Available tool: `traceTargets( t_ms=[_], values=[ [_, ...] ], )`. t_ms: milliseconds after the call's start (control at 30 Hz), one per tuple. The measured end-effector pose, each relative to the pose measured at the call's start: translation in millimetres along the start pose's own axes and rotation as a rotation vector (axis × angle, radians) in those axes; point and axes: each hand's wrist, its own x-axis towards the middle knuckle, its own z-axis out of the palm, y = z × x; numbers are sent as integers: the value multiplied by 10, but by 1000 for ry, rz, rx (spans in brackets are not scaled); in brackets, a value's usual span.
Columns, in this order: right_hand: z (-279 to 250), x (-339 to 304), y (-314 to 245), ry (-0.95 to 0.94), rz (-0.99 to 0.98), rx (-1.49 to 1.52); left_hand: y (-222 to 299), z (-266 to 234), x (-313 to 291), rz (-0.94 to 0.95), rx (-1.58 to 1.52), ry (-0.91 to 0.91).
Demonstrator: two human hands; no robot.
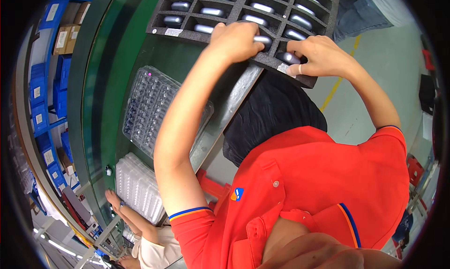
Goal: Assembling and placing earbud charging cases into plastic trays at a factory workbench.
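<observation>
A black foam tray with a grid of compartments lies at the top, holding several smooth, silver-grey rounded pieces. At its near edge, my left hand has its fingers closed around one glossy grey piece, thumb against its end. To the right, my right hand grips another such piece in the corner compartment, fingertips above and thumb below. The fingers partly cover both pieces, and I cannot tell whether either is lifted off the compartment floor.
On the green workbench, a clear plastic blister tray lies left of my left forearm. Stacked whitish plastic trays sit nearer a co-worker's hand. Blue bins line a shelf at far left. Another person's jeans show beyond the foam tray.
</observation>
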Motion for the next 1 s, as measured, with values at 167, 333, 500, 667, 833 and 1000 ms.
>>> traceTargets(
  t_ms=[167, 333, 500, 667, 833, 1000],
  values=[
    [50, 33, 76, 13, -47, 147, 5, 379, -284, 81, -107, 474],
    [162, 23, -27, 150, 33, 66, -61, 402, -411, 91, -477, 575],
    [181, 2, 56, 388, 93, 1035, -14, 147, -690, -13, -1709, 465],
    [76, 321, -635, 174, -83, 1793, -56, 236, -1045, 245, -2604, 222],
    [134, 631, -1130, -50, -37, 1272, -10, 454, -1381, 56, -2341, 793],
    [141, 970, -1602, 189, -449, 613, 19, 412, -1647, -65, -1908, 1145]
  ],
)
